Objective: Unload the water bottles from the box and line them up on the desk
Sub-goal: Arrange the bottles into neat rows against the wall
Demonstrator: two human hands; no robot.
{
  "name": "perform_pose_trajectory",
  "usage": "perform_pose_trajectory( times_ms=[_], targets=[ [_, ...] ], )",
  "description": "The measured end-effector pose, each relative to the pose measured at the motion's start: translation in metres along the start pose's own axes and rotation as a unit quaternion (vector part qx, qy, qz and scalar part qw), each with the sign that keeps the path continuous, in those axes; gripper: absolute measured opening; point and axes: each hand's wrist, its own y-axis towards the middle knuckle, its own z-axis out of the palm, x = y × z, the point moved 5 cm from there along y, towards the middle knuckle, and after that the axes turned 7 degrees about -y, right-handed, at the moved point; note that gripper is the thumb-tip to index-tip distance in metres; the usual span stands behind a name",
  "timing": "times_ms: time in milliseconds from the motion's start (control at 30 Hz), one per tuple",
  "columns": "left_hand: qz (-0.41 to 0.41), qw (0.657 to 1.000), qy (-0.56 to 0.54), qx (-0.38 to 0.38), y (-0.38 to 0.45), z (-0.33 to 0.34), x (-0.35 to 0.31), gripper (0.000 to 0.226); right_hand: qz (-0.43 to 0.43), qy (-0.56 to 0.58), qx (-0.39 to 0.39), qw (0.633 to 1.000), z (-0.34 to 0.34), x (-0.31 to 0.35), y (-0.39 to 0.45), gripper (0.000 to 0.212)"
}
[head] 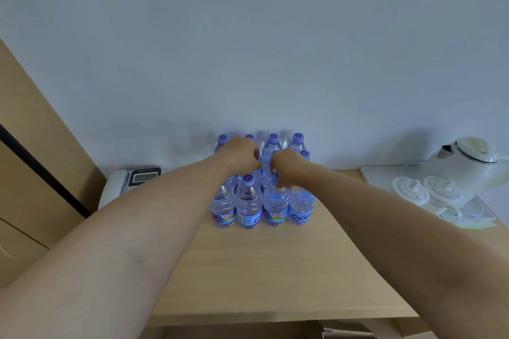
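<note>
Several clear water bottles (249, 206) with purple caps and blue labels stand upright in tight rows on the light wooden desk (275, 270), close to the wall. My left hand (242, 157) is curled over the top of a bottle in the middle row and hides its cap. My right hand (287, 170) is closed around the neck of a bottle just behind the front row, with the fingers pointing down. The two hands sit side by side, almost touching. A brown cardboard edge, probably the box (344, 331), shows below the desk's front edge.
A white desk phone (132, 181) lies at the back left beside a wooden cabinet (33, 173). At the right, a white tray (380, 176) carries a white kettle (468, 162) and two lidded cups (410, 190). The wall rises directly behind the bottles.
</note>
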Motion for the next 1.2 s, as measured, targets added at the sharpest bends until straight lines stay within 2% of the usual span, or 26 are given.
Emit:
perform_pose_trajectory(
  times_ms=[67, 133, 233, 333, 467, 533, 600, 700, 800, 900, 1000, 1200],
  targets=[
    [0.001, 1.000, 0.000, -0.002, -0.001, -0.001, -0.001, 0.019, -0.004, 0.014, 0.006, 1.000, 0.000, -0.003, 0.001, 0.036],
    [0.001, 1.000, 0.000, -0.002, -0.001, -0.001, -0.002, 0.017, 0.004, 0.019, -0.007, 1.000, -0.001, -0.004, -0.002, 0.034],
    [-0.001, 1.000, -0.002, 0.006, -0.002, 0.001, -0.002, 0.022, 0.032, 0.043, -0.035, 0.998, 0.002, -0.006, -0.001, 0.049],
    [0.000, 1.000, 0.000, 0.012, -0.004, 0.002, -0.001, 0.023, 0.013, 0.026, -0.014, 0.999, 0.000, 0.000, 0.000, 0.027],
    [0.000, 1.000, 0.003, 0.013, -0.005, 0.002, 0.002, 0.023, 0.008, 0.024, -0.005, 1.000, 0.000, -0.002, 0.000, 0.030],
    [0.002, 1.000, 0.008, 0.016, -0.006, 0.002, 0.002, 0.024, 0.027, 0.044, -0.019, 0.998, -0.001, -0.003, -0.003, 0.045],
    [0.003, 1.000, 0.015, 0.024, -0.007, 0.004, 0.002, 0.024, 0.043, 0.055, -0.026, 0.997, 0.002, -0.004, -0.003, 0.049],
    [0.001, 0.999, 0.013, 0.033, -0.008, 0.005, 0.004, 0.023, 0.032, 0.029, -0.005, 0.999, 0.002, 0.001, -0.003, 0.021],
    [-0.005, 0.999, 0.011, 0.033, -0.008, 0.004, 0.007, 0.027, 0.016, 0.028, -0.004, 0.999, 0.003, 0.002, -0.002, 0.032],
    [-0.006, 1.000, 0.005, 0.027, -0.009, 0.003, 0.009, 0.021, 0.014, 0.031, -0.009, 0.999, 0.002, 0.000, -0.001, 0.029],
    [-0.005, 1.000, 0.009, 0.022, -0.009, 0.003, 0.011, 0.022, 0.034, 0.044, -0.040, 0.998, 0.000, -0.003, -0.002, 0.044],
    [-0.008, 1.000, 0.011, 0.014, -0.009, 0.004, 0.019, 0.018, 0.028, 0.023, -0.016, 0.999, 0.000, 0.002, -0.001, 0.042]
  ],
)
